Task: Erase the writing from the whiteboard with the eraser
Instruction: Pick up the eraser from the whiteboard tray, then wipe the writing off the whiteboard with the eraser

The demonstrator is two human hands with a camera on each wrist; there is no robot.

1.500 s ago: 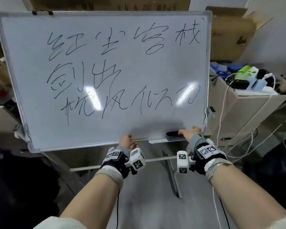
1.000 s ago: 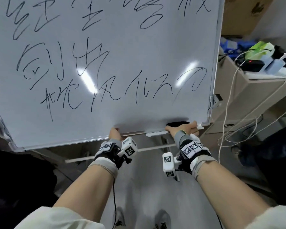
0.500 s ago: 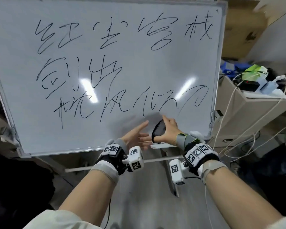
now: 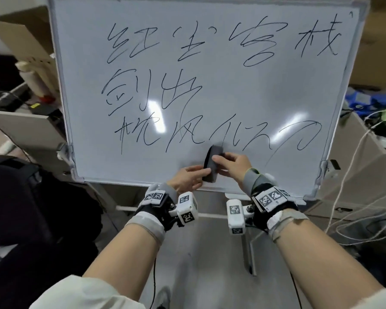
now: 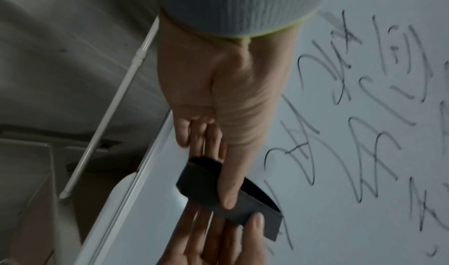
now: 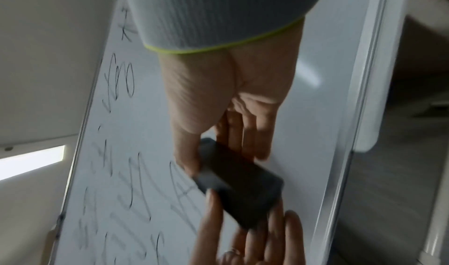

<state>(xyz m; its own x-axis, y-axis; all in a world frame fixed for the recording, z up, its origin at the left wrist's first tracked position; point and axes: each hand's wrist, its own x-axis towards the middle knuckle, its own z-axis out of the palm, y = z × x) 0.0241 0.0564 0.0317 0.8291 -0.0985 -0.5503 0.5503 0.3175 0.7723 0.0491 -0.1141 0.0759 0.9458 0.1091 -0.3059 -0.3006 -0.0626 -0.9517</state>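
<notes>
I see my right hand (image 4: 231, 166) grip pinching the black eraser (image 4: 211, 164), long axis upright; left hand (image 4: 188, 178) open beside it, writing (image 4: 210, 90) above.

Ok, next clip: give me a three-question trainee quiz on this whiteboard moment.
1. True or false: the writing on the whiteboard is already wiped off.
2. Which hands touch the eraser? A) left only B) right only C) both
3. Fill in: the eraser is ____ in colour.

Key: 1 false, no line shows wiping. 2 C, the right hand grips it and the left hand touches it. 3 black.
</notes>
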